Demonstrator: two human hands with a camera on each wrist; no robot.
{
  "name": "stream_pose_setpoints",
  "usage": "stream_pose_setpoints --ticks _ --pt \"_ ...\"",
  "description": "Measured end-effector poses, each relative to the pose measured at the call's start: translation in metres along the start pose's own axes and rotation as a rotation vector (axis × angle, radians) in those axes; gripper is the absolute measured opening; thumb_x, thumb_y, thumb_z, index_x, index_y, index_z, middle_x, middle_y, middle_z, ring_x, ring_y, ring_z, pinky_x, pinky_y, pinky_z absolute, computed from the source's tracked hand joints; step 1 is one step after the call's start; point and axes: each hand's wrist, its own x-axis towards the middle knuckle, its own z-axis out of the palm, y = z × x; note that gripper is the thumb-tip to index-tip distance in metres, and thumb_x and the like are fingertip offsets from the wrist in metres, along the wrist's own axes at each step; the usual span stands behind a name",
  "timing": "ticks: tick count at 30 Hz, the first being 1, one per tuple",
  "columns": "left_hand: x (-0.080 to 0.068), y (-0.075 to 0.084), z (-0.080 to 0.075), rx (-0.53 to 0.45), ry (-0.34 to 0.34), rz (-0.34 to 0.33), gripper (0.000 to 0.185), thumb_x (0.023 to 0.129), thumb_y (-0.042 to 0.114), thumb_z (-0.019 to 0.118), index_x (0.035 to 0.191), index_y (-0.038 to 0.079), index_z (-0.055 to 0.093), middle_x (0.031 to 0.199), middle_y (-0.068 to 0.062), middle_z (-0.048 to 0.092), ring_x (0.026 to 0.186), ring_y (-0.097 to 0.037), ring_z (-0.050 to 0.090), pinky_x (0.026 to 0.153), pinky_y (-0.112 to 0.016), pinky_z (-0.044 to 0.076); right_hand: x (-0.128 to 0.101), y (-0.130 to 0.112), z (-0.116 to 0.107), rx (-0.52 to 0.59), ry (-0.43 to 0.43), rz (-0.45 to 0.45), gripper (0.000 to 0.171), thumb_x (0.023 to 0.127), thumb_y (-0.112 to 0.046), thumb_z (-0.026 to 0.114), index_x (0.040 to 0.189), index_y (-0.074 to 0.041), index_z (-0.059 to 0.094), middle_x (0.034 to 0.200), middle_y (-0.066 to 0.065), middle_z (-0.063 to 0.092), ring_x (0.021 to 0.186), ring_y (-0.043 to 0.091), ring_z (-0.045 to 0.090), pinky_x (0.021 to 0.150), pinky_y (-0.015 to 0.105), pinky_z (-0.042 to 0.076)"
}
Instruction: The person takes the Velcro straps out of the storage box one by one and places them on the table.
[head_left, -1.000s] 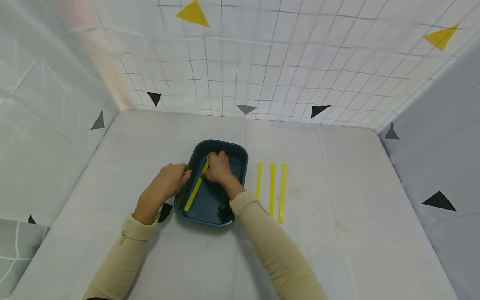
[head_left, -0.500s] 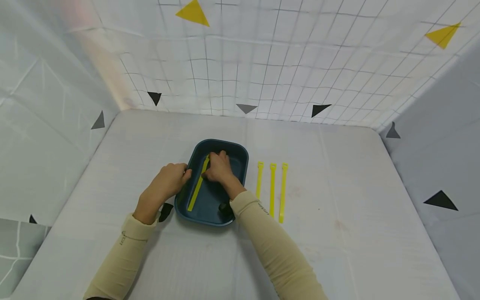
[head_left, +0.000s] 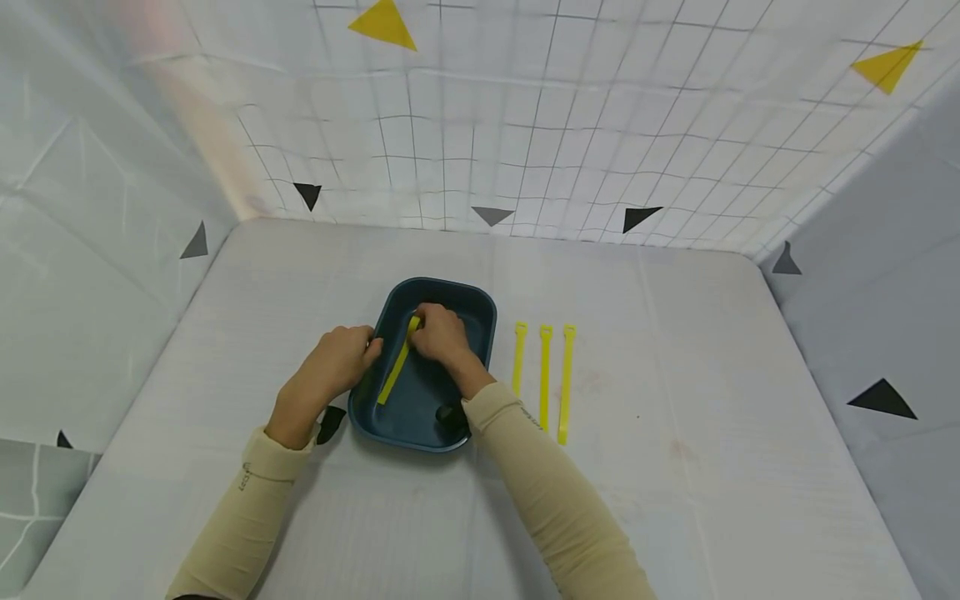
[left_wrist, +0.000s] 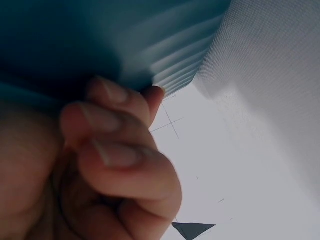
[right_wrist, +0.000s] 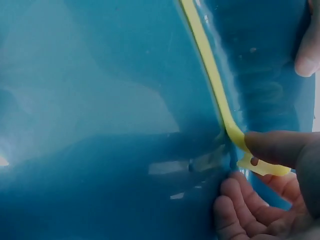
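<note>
- My right hand (head_left: 441,335) pinches one yellow strap (head_left: 396,367) by its head inside the blue tray (head_left: 480,321).
- My left hand (head_left: 336,360) grips the tray's rim.
- Three straps (head_left: 543,375) lie beside it on the table, I judge still to handle.

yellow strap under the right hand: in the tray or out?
In. The yellow strap lies inside the blue tray, its slotted end pinched by the right hand. Three more straps lie outside on the table.
</note>
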Motion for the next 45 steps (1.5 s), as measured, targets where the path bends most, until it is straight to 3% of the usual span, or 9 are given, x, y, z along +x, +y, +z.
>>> stream_pose_setpoints --ticks 7,14,18,23,29,33,35,39,45 --pt "-0.0003 -0.0014 0.0011 0.010 0.016 0.021 0.026 0.104 0.014 0.050 0.081 0.002 0.055 0.065 -0.008 0.051 0.056 -0.022 0.051 0.054 -0.034 0.042 -0.0021 -0.0014 -0.0011 0.086 0.032 -0.012 0.015 0.092 -0.012 0.064 0.104 -0.006 0.069 0.076 0.003 0.060 0.059 0.016 0.052 0.055 0.026 0.040" --pt "-0.0002 -0.0010 0.0019 0.001 0.018 0.013 0.026 0.104 0.014 0.050 0.081 0.003 0.055 0.066 -0.008 0.051 0.057 -0.022 0.052 0.054 -0.034 0.042 -0.0026 -0.0035 -0.0001 0.110 0.030 -0.018 0.014 0.093 -0.011 0.064 0.104 -0.005 0.070 0.078 0.004 0.062 0.060 0.016 0.054 0.055 0.025 0.043" --pt "0.0001 -0.0007 0.0020 0.000 0.014 0.012 0.026 0.104 0.014 0.050 0.082 0.002 0.055 0.066 -0.008 0.052 0.057 -0.022 0.052 0.054 -0.034 0.042 -0.0031 -0.0038 0.0000 0.141 0.040 0.015 0.030 0.092 -0.010 0.065 0.120 -0.002 0.065 0.080 0.003 0.063 0.062 0.015 0.056 0.057 0.025 0.044" --pt "0.0001 -0.0013 0.0023 0.005 0.017 0.011 0.025 0.104 0.015 0.050 0.083 0.002 0.056 0.067 -0.009 0.053 0.058 -0.022 0.053 0.055 -0.035 0.043 -0.0041 -0.0028 -0.0006 0.255 0.029 0.061 0.056 0.091 -0.006 0.063 0.143 0.003 0.044 0.069 0.005 0.059 0.056 0.015 0.051 0.055 0.026 0.043" --pt "0.0008 -0.0029 0.0037 0.001 0.018 0.013 0.025 0.104 0.015 0.050 0.084 0.002 0.056 0.068 -0.009 0.053 0.058 -0.022 0.053 0.055 -0.035 0.043 -0.0058 -0.0015 -0.0018 0.373 0.014 0.098 0.071 0.088 -0.003 0.063 0.149 0.005 0.029 0.066 -0.001 0.054 0.056 0.012 0.048 0.061 0.027 0.041" --pt "0.0009 -0.0029 0.0035 -0.001 0.012 0.007 0.025 0.104 0.016 0.050 0.084 0.002 0.055 0.067 -0.008 0.053 0.058 -0.022 0.053 0.055 -0.034 0.043 -0.0070 -0.0021 -0.0029 0.430 0.005 0.083 0.057 0.087 -0.002 0.064 0.137 0.004 0.036 0.063 -0.002 0.049 0.052 0.012 0.043 0.058 0.027 0.039" --pt "0.0009 -0.0029 0.0032 -0.001 0.009 0.003 0.025 0.104 0.017 0.050 0.085 0.002 0.055 0.067 -0.008 0.053 0.058 -0.022 0.053 0.055 -0.034 0.043 -0.0068 -0.0023 -0.0031 0.437 0.004 0.073 0.038 0.086 0.000 0.065 0.119 0.003 0.045 0.062 -0.001 0.045 0.052 0.013 0.040 0.057 0.027 0.037" --pt "0.0009 -0.0025 0.0024 -0.004 0.009 0.002 0.025 0.104 0.016 0.050 0.085 0.002 0.056 0.067 -0.008 0.053 0.058 -0.022 0.053 0.055 -0.034 0.043 -0.0065 -0.0027 -0.0032 0.436 -0.016 0.058 0.018 0.086 0.001 0.068 0.096 0.000 0.053 0.065 0.000 0.046 0.056 0.014 0.043 0.057 0.025 0.039" --pt "0.0004 -0.0031 0.0023 -0.005 0.008 -0.003 0.025 0.104 0.017 0.049 0.085 0.002 0.055 0.067 -0.009 0.051 0.057 -0.022 0.052 0.054 -0.034 0.042 -0.0080 -0.0036 -0.0029 0.485 -0.023 0.063 0.005 0.091 0.000 0.063 0.086 0.001 0.063 0.075 0.009 0.060 0.067 0.025 0.058 0.058 0.029 0.045"
